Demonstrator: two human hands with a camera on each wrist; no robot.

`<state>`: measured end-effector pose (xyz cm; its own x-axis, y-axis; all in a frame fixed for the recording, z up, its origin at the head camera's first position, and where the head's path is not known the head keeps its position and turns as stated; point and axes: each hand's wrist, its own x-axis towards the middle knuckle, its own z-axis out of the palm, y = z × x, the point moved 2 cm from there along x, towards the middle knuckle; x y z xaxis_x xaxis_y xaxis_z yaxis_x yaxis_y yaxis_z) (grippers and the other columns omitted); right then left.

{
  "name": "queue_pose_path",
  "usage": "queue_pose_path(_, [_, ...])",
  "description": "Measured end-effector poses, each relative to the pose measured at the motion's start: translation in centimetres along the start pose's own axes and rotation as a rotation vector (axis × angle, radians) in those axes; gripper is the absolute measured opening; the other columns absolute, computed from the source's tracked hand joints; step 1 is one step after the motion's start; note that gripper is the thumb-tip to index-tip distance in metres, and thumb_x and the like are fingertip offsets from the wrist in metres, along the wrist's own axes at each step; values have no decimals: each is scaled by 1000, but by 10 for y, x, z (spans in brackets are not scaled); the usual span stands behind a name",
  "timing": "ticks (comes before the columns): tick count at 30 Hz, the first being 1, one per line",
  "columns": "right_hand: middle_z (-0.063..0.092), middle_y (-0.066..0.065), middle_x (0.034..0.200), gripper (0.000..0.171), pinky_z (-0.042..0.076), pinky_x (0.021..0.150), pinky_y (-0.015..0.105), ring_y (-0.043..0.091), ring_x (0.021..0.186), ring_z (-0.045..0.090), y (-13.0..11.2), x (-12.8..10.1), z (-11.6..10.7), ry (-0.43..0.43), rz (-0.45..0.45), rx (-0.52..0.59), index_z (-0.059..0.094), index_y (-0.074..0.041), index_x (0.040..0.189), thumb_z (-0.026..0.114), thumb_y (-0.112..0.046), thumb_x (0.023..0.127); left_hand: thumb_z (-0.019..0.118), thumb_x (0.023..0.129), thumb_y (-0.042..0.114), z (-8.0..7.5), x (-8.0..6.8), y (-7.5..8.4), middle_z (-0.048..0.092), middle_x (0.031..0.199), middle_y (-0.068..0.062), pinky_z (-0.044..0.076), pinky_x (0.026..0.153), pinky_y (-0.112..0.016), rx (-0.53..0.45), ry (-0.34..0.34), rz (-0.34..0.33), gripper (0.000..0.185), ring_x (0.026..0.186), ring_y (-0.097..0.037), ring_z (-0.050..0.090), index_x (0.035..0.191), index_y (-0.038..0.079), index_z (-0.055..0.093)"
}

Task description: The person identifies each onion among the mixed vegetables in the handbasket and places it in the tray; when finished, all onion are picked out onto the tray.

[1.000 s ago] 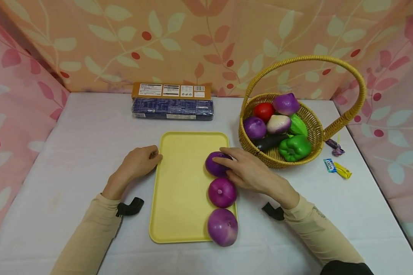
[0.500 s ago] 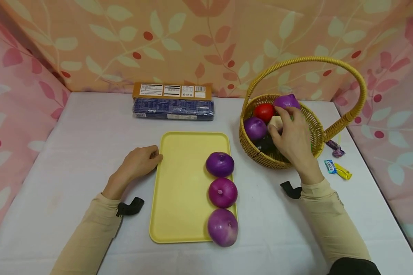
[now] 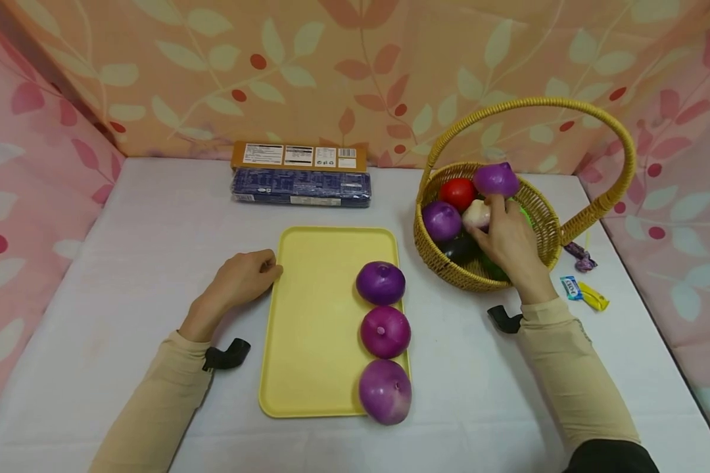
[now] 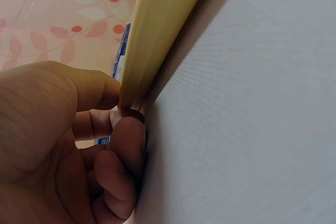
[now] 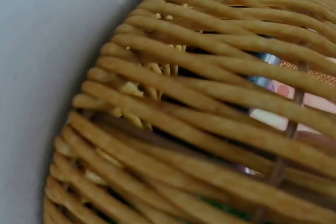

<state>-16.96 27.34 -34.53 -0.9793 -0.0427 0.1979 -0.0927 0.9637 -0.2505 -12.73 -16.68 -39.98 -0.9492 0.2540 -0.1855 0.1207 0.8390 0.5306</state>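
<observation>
Your left hand point(image 3: 240, 281) pinches the left rim of the yellow tray point(image 3: 304, 328) between thumb and finger, probably so that it does not slide. Along the tray's right side, a dark purple onion point(image 3: 380, 283), a magenta onion point(image 3: 385, 332) and a large purple turnip point(image 3: 385, 392) make one column; the turnip reaches over the near corner. Such a close line seems to be arranged on purpose. Your right hand point(image 3: 511, 240) is inside the wicker basket point(image 3: 458, 279), with thumb and fingers at the white-and-purple turnip point(image 3: 475, 215), which lies between the tomato point(image 3: 457, 194) and the eggplant point(image 3: 460, 249). I cannot tell whether these fingers pinch it already.

The left wrist view shows what the head view hides: the thumb rests on the upper side of the rim, while a fingertip is under it. The right wrist view shows only the woven wall, with something green behind its gaps; no finger appears there, so it does not settle the grip.
</observation>
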Motion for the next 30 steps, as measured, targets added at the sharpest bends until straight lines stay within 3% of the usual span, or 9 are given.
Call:
queue_pose_path(3, [48,35,118,62,42,82,63,52,101,51,1,-3,0,35,27,3,42,-2,131,71,-30,85,50,95,25,1,0,1,45,66,-2,30,57,-29,6,-3,1,20,60,-17,42,81,11,54])
queue_pose_path(6, [44,35,122,66,40,85,61,49,105,47,-3,-8,-6,125,12,36,44,-7,138,70,-33,83,51,95,25,1,0,2,46,66,-2,31,57,-29,8,-3,4,20,60,-17,42,81,11,55])
queue_pose_path(10, [44,35,120,64,40,84,57,46,104,46,-24,-15,-19,299,-102,131,51,-8,136,69,-33,80,51,95,25,0,0,2,47,66,-2,31,56,-29,12,1,6,20,60,-17,43,82,11,55])
queue_pose_path(13, [44,32,123,62,45,82,57,44,102,50,-50,-22,-27,354,-194,210,52,-7,132,71,-30,78,50,95,25,0,0,1,46,66,-2,30,56,-29,12,1,0,20,60,-17,42,81,11,55])
queue_pose_path(16, [46,27,124,62,48,81,56,40,102,54,-78,-29,-27,332,-281,259,50,-7,131,72,-29,77,50,95,25,0,0,1,46,65,-2,30,56,-29,11,-1,-5,20,60,-17,42,81,11,54])
queue_pose_path(21, [55,20,124,60,45,96,49,36,113,53,-114,-34,-13,223,-408,235,52,-3,128,73,-31,79,51,95,25,0,-1,0,46,66,-2,30,56,-29,11,0,-7,21,60,-17,43,80,11,54])
queue_pose_path(30, [56,18,124,59,46,98,47,35,115,53,-138,-35,9,109,-461,199,52,-3,127,75,-31,80,51,96,25,1,0,0,45,65,-2,30,56,-30,15,6,1,22,60,-17,42,80,11,54])
